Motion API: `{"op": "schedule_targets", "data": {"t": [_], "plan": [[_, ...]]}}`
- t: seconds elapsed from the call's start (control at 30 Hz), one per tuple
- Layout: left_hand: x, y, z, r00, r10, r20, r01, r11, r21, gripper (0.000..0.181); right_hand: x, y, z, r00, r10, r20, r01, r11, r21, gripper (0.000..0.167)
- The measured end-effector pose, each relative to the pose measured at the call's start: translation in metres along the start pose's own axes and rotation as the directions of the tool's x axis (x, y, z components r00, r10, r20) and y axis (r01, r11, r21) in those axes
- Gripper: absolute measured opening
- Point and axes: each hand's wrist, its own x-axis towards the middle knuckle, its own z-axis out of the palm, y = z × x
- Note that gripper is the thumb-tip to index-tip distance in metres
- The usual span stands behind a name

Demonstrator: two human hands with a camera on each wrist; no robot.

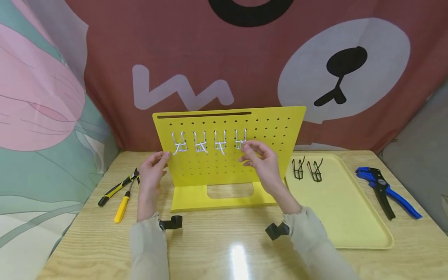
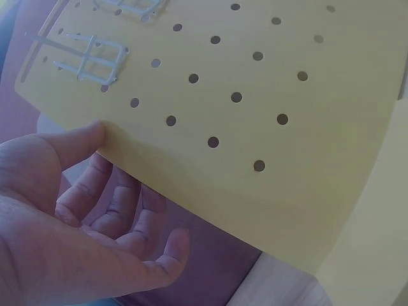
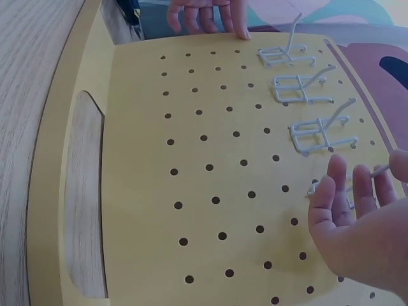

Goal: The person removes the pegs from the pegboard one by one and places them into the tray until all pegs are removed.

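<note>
A yellow pegboard (image 1: 196, 179) stands upright on its base. Several white wire hooks hang in a row across its upper half, one of them the third hook (image 3: 322, 132). My left hand (image 1: 151, 173) grips the board's left edge; in the left wrist view its thumb (image 2: 83, 143) lies on the front and the fingers are behind the edge. With curled fingers, my right hand (image 1: 264, 165) holds the rightmost white hook (image 1: 240, 140) against the board. In the right wrist view those fingers cover most of that hook.
Right of the board, a pale yellow tray (image 1: 343, 217) bears two black wire hooks (image 1: 315, 175). Blue-handled wire strippers (image 1: 382, 186) lie beyond it. On the left are yellow-black pliers (image 1: 117, 190) and a yellow screwdriver (image 1: 121, 210). A printed cloth (image 1: 252, 66) hangs behind.
</note>
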Motion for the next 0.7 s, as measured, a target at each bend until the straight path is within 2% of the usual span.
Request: {"op": "schedule_targets", "data": {"t": [0.17,0.43,0.7], "plan": [[0.0005,0.0003,0.0,1.0,0.002,-0.004,-0.002,1.0,-0.006,0.027,0.0015,-0.0009,-0.0013,1.0,0.005,0.026,-0.004,0.999,-0.046,0.03],[0.0012,-0.0008,0.0003,1.0,0.003,0.004,-0.003,1.0,-0.002,0.033,0.0036,-0.0034,0.0001,0.998,0.039,0.042,-0.031,0.984,-0.175,0.031],[0.0014,-0.0004,0.0,1.0,0.002,-0.002,-0.002,1.0,-0.001,0.037,0.0025,-0.0047,-0.0007,0.997,0.051,0.057,-0.039,0.982,-0.182,0.028]]}}
